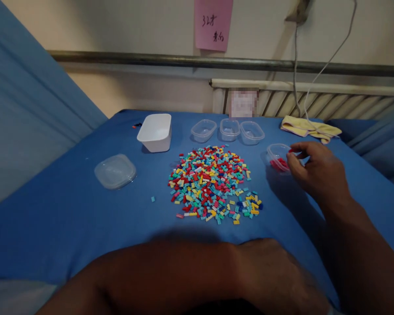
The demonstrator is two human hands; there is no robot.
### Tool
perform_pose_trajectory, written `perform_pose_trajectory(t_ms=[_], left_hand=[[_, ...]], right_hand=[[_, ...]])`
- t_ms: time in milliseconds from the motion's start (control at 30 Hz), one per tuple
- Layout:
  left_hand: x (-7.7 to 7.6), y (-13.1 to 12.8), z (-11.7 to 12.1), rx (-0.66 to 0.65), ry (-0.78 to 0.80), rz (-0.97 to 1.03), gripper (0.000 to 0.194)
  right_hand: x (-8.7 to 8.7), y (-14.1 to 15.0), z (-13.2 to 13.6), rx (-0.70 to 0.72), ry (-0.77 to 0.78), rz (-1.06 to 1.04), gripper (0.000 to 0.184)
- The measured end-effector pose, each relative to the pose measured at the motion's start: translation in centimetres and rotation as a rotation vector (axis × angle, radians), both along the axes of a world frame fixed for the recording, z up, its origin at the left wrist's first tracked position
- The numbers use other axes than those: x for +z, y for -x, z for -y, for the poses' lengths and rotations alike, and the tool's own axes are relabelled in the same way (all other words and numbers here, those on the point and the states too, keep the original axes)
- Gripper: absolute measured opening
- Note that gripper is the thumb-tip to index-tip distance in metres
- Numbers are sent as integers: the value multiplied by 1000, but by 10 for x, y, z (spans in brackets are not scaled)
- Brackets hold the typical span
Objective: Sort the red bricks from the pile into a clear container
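Observation:
A pile of several small coloured bricks (213,181) lies in the middle of the blue cloth (68,218). My right hand (315,170) hovers at the small clear tub (277,157) that holds red bricks, its fingers pinched on a red brick at the tub's rim. My left hand (276,275) rests near the front edge, the forearm lying across the bottom of the view; its fingers are hidden.
A white rectangular tub (155,132) stands at the back left. Three clear tubs (228,130) stand in a row behind the pile. A clear lid (115,171) lies at the left. One loose blue brick (153,199) lies apart. A yellow cloth (310,127) lies at the back right.

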State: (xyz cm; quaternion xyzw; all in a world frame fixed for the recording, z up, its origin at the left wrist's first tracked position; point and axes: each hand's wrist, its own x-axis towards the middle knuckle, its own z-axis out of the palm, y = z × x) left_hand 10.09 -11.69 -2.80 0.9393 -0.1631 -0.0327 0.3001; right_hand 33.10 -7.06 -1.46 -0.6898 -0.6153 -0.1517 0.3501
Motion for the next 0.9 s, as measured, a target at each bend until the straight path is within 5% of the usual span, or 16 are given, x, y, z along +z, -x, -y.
perform_pose_trajectory(t_ms=[100,233,300,700,900], left_hand=[[-3,1,1,47,-24,52,28],[-8,-2,2,30,-18,45,44],[-9,-4,3,31,-12,22,48],[-34,-9,12,79,57,108,55],[-42,-8,15,108,64,174,59]], right_hand=[[-7,8,-3,138,-28,44,26],[-15,56,-2,645,48,70,21],[-19,77,-3,780,157,94,22],[-24,84,-14,738,484,108,19],[-16,90,-8,699,451,-36,10]])
